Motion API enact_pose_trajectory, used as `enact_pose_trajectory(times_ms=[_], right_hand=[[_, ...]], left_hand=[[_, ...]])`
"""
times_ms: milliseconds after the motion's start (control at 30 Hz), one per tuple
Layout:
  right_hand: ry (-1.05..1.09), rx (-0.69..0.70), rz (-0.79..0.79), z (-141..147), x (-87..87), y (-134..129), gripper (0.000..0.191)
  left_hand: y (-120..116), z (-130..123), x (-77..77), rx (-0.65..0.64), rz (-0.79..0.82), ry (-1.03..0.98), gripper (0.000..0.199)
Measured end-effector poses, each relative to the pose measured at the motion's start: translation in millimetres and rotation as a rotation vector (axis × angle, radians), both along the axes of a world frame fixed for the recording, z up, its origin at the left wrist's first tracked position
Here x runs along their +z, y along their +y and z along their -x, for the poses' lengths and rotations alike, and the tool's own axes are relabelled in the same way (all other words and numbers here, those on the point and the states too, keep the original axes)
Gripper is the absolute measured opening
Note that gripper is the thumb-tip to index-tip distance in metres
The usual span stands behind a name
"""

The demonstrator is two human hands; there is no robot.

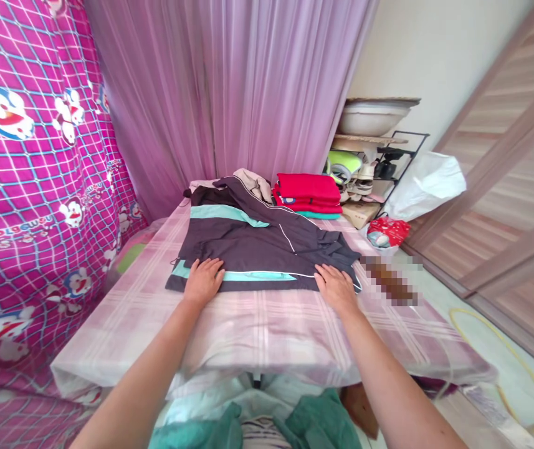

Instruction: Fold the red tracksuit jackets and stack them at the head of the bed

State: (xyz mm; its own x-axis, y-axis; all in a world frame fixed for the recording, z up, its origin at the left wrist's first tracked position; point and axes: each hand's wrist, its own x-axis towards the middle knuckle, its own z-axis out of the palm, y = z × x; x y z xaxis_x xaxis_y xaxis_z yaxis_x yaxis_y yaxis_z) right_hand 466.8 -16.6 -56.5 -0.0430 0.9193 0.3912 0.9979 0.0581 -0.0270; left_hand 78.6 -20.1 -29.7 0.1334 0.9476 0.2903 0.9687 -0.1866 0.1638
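Note:
A dark jacket (248,242) with turquoise bands and white piping is spread on the table, its near edge toward me and its collar end at the right. My left hand (205,279) lies flat on the jacket's near left part, over the turquoise band, fingers stretched out. On the near right part rests my right hand (336,284), palm down with fingers extended. Neither hand grips the cloth. Behind the jacket's far right edge is a stack of folded red clothes (308,190), with a turquoise layer at its bottom. A beige garment (256,183) shows partly behind the jacket.
A pink and white checked cloth (267,337) covers the table. Purple curtains (238,87) hang behind it, and a magenta printed curtain (37,187) at the left. Right of the table stand a shoe rack (397,156), a white bag (428,184) and a red bag (390,231).

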Motion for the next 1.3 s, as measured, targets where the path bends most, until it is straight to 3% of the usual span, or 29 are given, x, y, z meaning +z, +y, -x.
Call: enact_pose_trajectory(times_ms=[467,800,1300], right_hand=[[0.032,0.015,-0.027,-3.5,-6.5,3.7,0.045],[0.019,0.025,0.024,-5.5,-5.3,4.2,0.046],[0.059,0.021,-0.021,-3.6,-6.4,3.7,0.044]], left_hand=[[-7.0,-5.7,5.8,0.052,0.042,-0.089,0.042],[-8.2,-9.1,6.4,0.073,0.047,-0.075,0.042],[-7.0,-8.9,7.5,0.101,0.043,-0.027,0.041]])
